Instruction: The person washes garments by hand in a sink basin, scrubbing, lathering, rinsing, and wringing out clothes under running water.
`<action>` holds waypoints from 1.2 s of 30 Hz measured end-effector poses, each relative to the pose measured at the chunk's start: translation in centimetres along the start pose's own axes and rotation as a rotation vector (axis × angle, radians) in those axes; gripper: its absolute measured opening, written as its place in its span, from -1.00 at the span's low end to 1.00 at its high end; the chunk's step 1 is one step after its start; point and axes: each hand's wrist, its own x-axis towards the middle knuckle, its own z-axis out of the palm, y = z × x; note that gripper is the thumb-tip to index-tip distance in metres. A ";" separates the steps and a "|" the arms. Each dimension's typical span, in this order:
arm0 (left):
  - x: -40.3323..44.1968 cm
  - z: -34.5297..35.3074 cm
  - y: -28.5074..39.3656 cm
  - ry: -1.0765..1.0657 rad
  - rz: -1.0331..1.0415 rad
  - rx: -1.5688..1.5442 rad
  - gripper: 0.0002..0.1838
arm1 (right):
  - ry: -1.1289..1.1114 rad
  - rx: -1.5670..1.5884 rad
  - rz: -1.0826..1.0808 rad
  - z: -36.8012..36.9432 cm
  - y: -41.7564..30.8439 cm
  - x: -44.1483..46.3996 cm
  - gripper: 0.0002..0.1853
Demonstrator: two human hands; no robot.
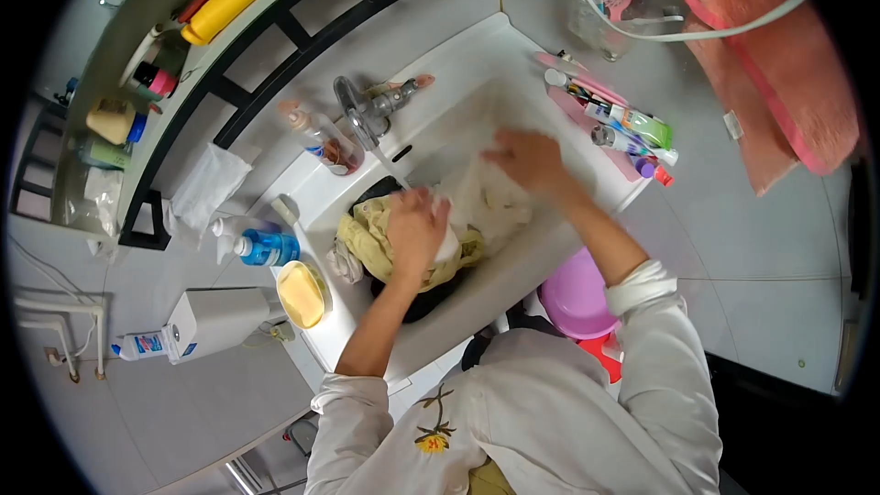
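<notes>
A white sink basin [550,220] holds a heap of wet laundry, with a pale yellow garment [371,229] on top and dark fabric [426,307] beneath. My left hand [417,234] is over the yellow garment, its fingers curled at a white cloth [450,246]. Farther right, my right hand [530,163] is above the basin, slightly blurred. Thin, wet-looking white fabric [500,211] reaches up to its fingertips, which look closed on it. The chrome faucet [365,115] stands behind my left hand, with a stream of water below its spout.
A yellow soap bar in a dish [302,295], a blue bottle [266,247] and a clear pump bottle [325,142] line the left rim. Toothpaste tubes [642,124] lie on the right rim. A black-railed shelf [266,46] overhangs the left. A purple basin [579,293] sits below.
</notes>
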 end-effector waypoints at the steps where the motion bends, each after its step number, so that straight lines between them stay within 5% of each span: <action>1: -1.5 2.3 -1.3 -0.013 0.055 0.051 -0.73 | -0.202 -0.037 0.038 2.5 1.7 -0.6 -0.56; 4: -2.8 6.9 -2.4 -0.052 0.127 0.138 -0.56 | 0.030 -0.173 -0.182 11.6 5.9 -2.7 -0.52; 7: -1.6 10.6 -1.2 -0.084 0.013 0.204 -0.30 | 0.176 -0.247 -0.146 15.4 5.0 -2.6 -0.53; 10: -0.8 14.1 -1.9 -0.049 -0.036 0.274 -0.37 | 0.197 -0.350 -0.217 17.4 5.9 -0.7 -0.59; 16: 2.6 18.3 -5.5 0.088 0.027 0.050 -0.65 | 0.044 -0.213 -0.324 19.5 9.1 4.8 -0.70; 19: 2.7 19.7 -7.5 -0.146 -0.133 -0.104 -0.76 | -0.319 -0.113 -0.124 19.3 8.7 8.0 -0.73; 22: 4.1 19.4 -7.8 -0.015 -0.013 0.034 -0.84 | -0.317 -0.118 -0.167 18.0 7.3 9.7 -0.73; 25: 4.8 17.9 -6.7 -0.181 -0.203 0.032 -0.80 | -0.553 0.023 0.068 16.4 6.0 10.7 -0.71; 28: 4.4 16.2 -6.2 -0.180 -0.263 -0.176 -0.73 | -0.239 -0.043 -0.102 17.2 7.2 8.4 -0.73; 31: 1.2 16.7 -8.0 -0.046 -0.207 -0.437 -0.64 | -0.192 0.134 -0.179 15.5 9.1 5.2 -0.67; 34: -1.0 15.8 -8.7 -0.118 -0.380 -0.737 -0.62 | -0.034 0.065 -0.125 16.8 11.0 1.6 -0.56; 35: -1.6 15.1 -8.4 -0.153 -0.688 -1.035 -0.63 | -0.064 0.031 -0.113 16.7 11.8 1.1 -0.58; 36: -1.7 13.6 -8.2 -0.050 -0.670 -0.989 -0.68 | -0.091 -0.002 -0.103 16.5 12.5 0.8 -0.60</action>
